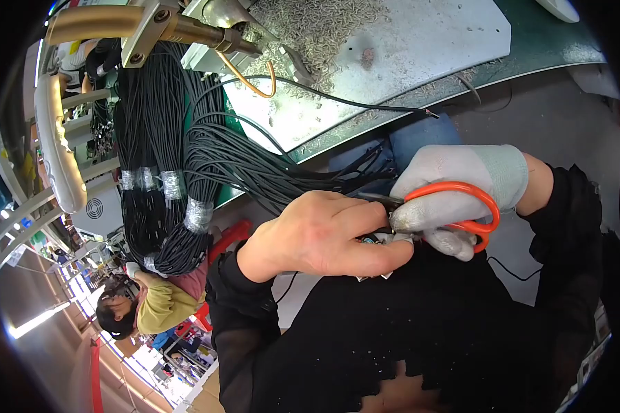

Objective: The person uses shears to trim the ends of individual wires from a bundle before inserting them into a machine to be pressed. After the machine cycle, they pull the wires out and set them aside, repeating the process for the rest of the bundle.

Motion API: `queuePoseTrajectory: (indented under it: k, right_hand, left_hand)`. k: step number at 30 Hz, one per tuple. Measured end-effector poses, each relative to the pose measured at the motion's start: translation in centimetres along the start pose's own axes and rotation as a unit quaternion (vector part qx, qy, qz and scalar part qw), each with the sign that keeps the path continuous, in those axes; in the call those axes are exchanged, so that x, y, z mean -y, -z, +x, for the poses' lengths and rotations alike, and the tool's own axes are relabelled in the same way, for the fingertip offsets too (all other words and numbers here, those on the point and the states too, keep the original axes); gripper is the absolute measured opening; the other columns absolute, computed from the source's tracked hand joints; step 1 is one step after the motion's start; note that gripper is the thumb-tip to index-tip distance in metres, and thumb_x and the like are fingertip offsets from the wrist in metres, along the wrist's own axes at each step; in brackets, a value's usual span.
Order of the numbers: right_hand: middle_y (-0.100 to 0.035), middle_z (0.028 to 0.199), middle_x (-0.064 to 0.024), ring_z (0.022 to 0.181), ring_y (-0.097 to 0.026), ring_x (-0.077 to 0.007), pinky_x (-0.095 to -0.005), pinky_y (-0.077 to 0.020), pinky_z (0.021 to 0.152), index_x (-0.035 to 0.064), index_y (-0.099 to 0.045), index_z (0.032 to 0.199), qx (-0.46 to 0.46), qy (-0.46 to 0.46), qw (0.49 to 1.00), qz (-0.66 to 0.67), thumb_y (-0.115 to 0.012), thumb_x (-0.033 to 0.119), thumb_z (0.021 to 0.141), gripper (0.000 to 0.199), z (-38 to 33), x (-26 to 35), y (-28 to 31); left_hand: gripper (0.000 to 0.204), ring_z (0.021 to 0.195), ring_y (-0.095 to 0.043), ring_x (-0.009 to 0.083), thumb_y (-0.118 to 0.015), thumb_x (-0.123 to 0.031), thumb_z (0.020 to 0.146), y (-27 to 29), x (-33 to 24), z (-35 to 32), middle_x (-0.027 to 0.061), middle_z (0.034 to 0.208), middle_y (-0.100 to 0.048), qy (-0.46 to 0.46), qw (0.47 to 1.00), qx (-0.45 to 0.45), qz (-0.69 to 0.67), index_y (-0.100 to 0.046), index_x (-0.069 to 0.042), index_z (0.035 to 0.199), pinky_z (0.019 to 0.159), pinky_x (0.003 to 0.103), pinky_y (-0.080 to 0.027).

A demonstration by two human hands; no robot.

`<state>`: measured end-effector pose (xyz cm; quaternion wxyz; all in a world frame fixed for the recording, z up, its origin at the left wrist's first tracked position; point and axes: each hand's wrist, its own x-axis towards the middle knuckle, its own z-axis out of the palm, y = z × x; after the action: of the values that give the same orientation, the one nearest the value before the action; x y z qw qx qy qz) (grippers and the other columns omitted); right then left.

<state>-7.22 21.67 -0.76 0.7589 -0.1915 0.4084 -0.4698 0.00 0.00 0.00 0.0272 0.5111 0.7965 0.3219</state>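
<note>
Workbench [544,47], green top, pale edging, dusted with debris toward the right. On it: one flat white plate [455,34], corners clipped, bearing a dense spread of small metallic clippings [327,38], thickest beside a metal machine fixture [293,63]; one rusty-brown stain. At left, bundles of black cables [162,117], bound with silvery wrapping [199,215]. Far right corner: one white object [560,9], partly cut off.

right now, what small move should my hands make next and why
Probably ease the bare left hand slightly back before closing the orange-handled scissors: the gloved right hand holds them, and their dark blade lies close beside the bare fingers, with its tip hard to make out.
</note>
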Motion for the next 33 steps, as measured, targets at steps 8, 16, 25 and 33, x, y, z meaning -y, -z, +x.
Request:
queuePoseTrajectory:
  k: [8, 16, 25, 33]
  right_hand:
    - [-0.056, 0.057, -0.0098, 0.050, -0.059, -0.0244, -0.0306, -0.0447, 0.046, 0.0023, -0.060, 0.079, -0.434, 0.450, 0.654, -0.426, -0.068, 0.016, 0.075, 0.017, 2.8, -0.7, -1.9]
    - [-0.054, 0.058, -0.0046, 0.052, -0.056, -0.0222, -0.0317, -0.0440, 0.051, 0.0070, -0.063, 0.088, -0.620, 0.406, 0.452, -0.496, -0.074, 0.012, 0.068, 0.023, 3.4, -0.3, -1.4]
    - [-0.052, 0.057, -0.0062, 0.046, -0.051, -0.0236, -0.0314, -0.0419, 0.046, 0.0069, -0.063, 0.089, -0.544, 0.324, 0.621, -0.462, -0.073, 0.013, 0.070, 0.022, 3.3, -1.9, -2.8]
    - [-0.054, 0.059, -0.0079, 0.049, -0.054, -0.0262, -0.0323, -0.0418, 0.046, 0.0062, -0.062, 0.088, -0.537, 0.368, 0.670, -0.357, -0.070, 0.014, 0.074, 0.018, 4.2, -2.4, -2.4]
  left_hand:
    - [0.018, 0.057, -0.051, 0.0079, -0.061, -0.008, 0.089, -2.1, -2.0, 0.1, -0.0001, 0.072, -0.050, 0.267, 0.671, -0.371, -0.584, -0.053, -0.005, 0.104, 0.043, 0.022, -0.037]
    - [0.020, 0.064, -0.047, 0.0012, -0.065, 0.004, 0.081, -0.7, -1.8, 1.3, -0.0016, 0.078, -0.055, 0.462, 0.679, -0.457, -0.342, -0.047, -0.003, 0.087, 0.055, 0.016, -0.036]
    - [0.023, 0.067, -0.047, -0.0001, -0.066, 0.007, 0.076, -1.4, -1.2, 1.6, -0.0024, 0.079, -0.056, 0.445, 0.740, -0.444, -0.238, -0.048, -0.003, 0.085, 0.059, 0.014, -0.039]
    - [0.020, 0.064, -0.046, -0.0004, -0.068, 0.005, 0.074, -2.1, -1.0, 1.7, -0.0044, 0.075, -0.055, 0.430, 0.762, -0.451, -0.176, -0.051, -0.002, 0.084, 0.057, 0.015, -0.039]
